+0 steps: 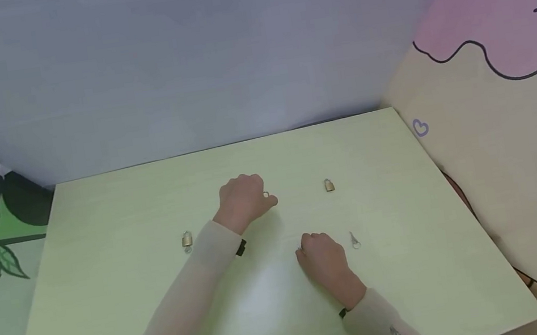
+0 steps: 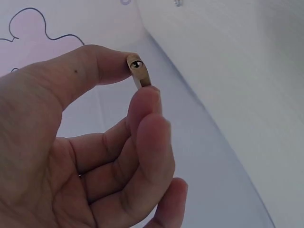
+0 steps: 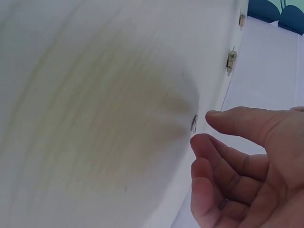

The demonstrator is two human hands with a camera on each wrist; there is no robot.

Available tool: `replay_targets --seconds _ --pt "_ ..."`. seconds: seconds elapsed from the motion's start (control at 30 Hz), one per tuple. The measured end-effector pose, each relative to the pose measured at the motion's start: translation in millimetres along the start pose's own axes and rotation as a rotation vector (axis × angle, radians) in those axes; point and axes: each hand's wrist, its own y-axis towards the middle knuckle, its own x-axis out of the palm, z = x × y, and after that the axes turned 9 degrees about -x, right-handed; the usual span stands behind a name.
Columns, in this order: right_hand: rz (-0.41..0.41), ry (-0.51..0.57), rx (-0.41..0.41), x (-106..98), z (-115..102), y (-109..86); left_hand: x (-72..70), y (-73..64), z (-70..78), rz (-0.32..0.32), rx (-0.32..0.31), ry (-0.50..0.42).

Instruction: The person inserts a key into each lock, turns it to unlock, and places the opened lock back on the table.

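Note:
My left hand (image 1: 243, 201) is raised over the middle of the table. Its thumb and index finger pinch a small brass padlock (image 2: 139, 71), whose keyhole shows in the left wrist view; the head view shows only a bit of shackle past the hand. Low over the table, my right hand (image 1: 324, 261) has its fingers loosely bent and its thumb apart from them. Just beyond that gap lies a small metal ring (image 3: 194, 123), perhaps a key's; the hand does not visibly hold it. To its right lies a key on a ring (image 1: 355, 241).
Another brass padlock (image 1: 329, 185) lies at the right back of the pale table (image 1: 115, 212). One more padlock (image 1: 186, 239), with a ring at its lower end, lies left of my left forearm. Walls border the back and right edges; a cable (image 1: 463, 197) runs along the right.

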Motion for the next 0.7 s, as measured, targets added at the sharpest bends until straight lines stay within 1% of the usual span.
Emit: replay_targets --seconds 0.1,0.23,0.47,0.57,0.7 --pt "0.006 -0.021 -0.003 2 2 0.4 -3.5 -6.6 2.3 0.008 0.013 -0.004" --pt "-0.003 -0.033 0.008 4 1 1.1 -5.9 -12.5 3.7 0.003 0.020 -0.005" --pt "-0.010 0.002 0.042 5 0 2.7 -4.7 -16.3 0.9 0.001 0.027 -0.017" --pt "-0.008 0.012 0.037 6 0 4.1 -4.6 -17.9 -0.4 -0.006 0.031 -0.014" --pt "-0.009 -0.019 0.021 8 -1 6.3 -5.8 -20.6 -1.1 -0.001 0.035 -0.006"
